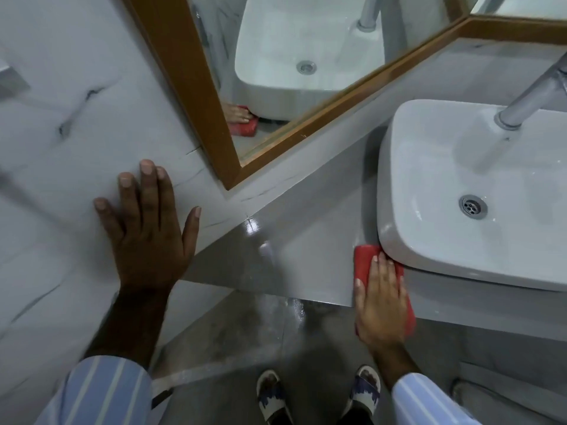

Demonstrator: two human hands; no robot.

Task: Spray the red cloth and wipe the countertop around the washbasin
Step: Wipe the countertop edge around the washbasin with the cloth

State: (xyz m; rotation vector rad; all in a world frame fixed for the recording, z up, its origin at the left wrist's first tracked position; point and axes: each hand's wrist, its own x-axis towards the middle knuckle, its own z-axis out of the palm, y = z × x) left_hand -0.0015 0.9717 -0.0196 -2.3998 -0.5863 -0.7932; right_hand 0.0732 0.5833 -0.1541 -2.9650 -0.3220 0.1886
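Note:
The red cloth (365,260) lies folded on the grey countertop (294,253), tucked against the front left corner of the white washbasin (472,191). My right hand (380,302) presses flat on top of the cloth, fingers pointing toward the basin. My left hand (147,228) rests flat with spread fingers on the marble wall tile to the left, holding nothing. No spray bottle is in view.
A wood-framed mirror (276,56) stands behind the counter and reflects the basin, the cloth and my hand. A chrome tap (530,99) rises at the basin's back. The countertop shines wet. Below are the grey floor and my sandalled feet (319,394).

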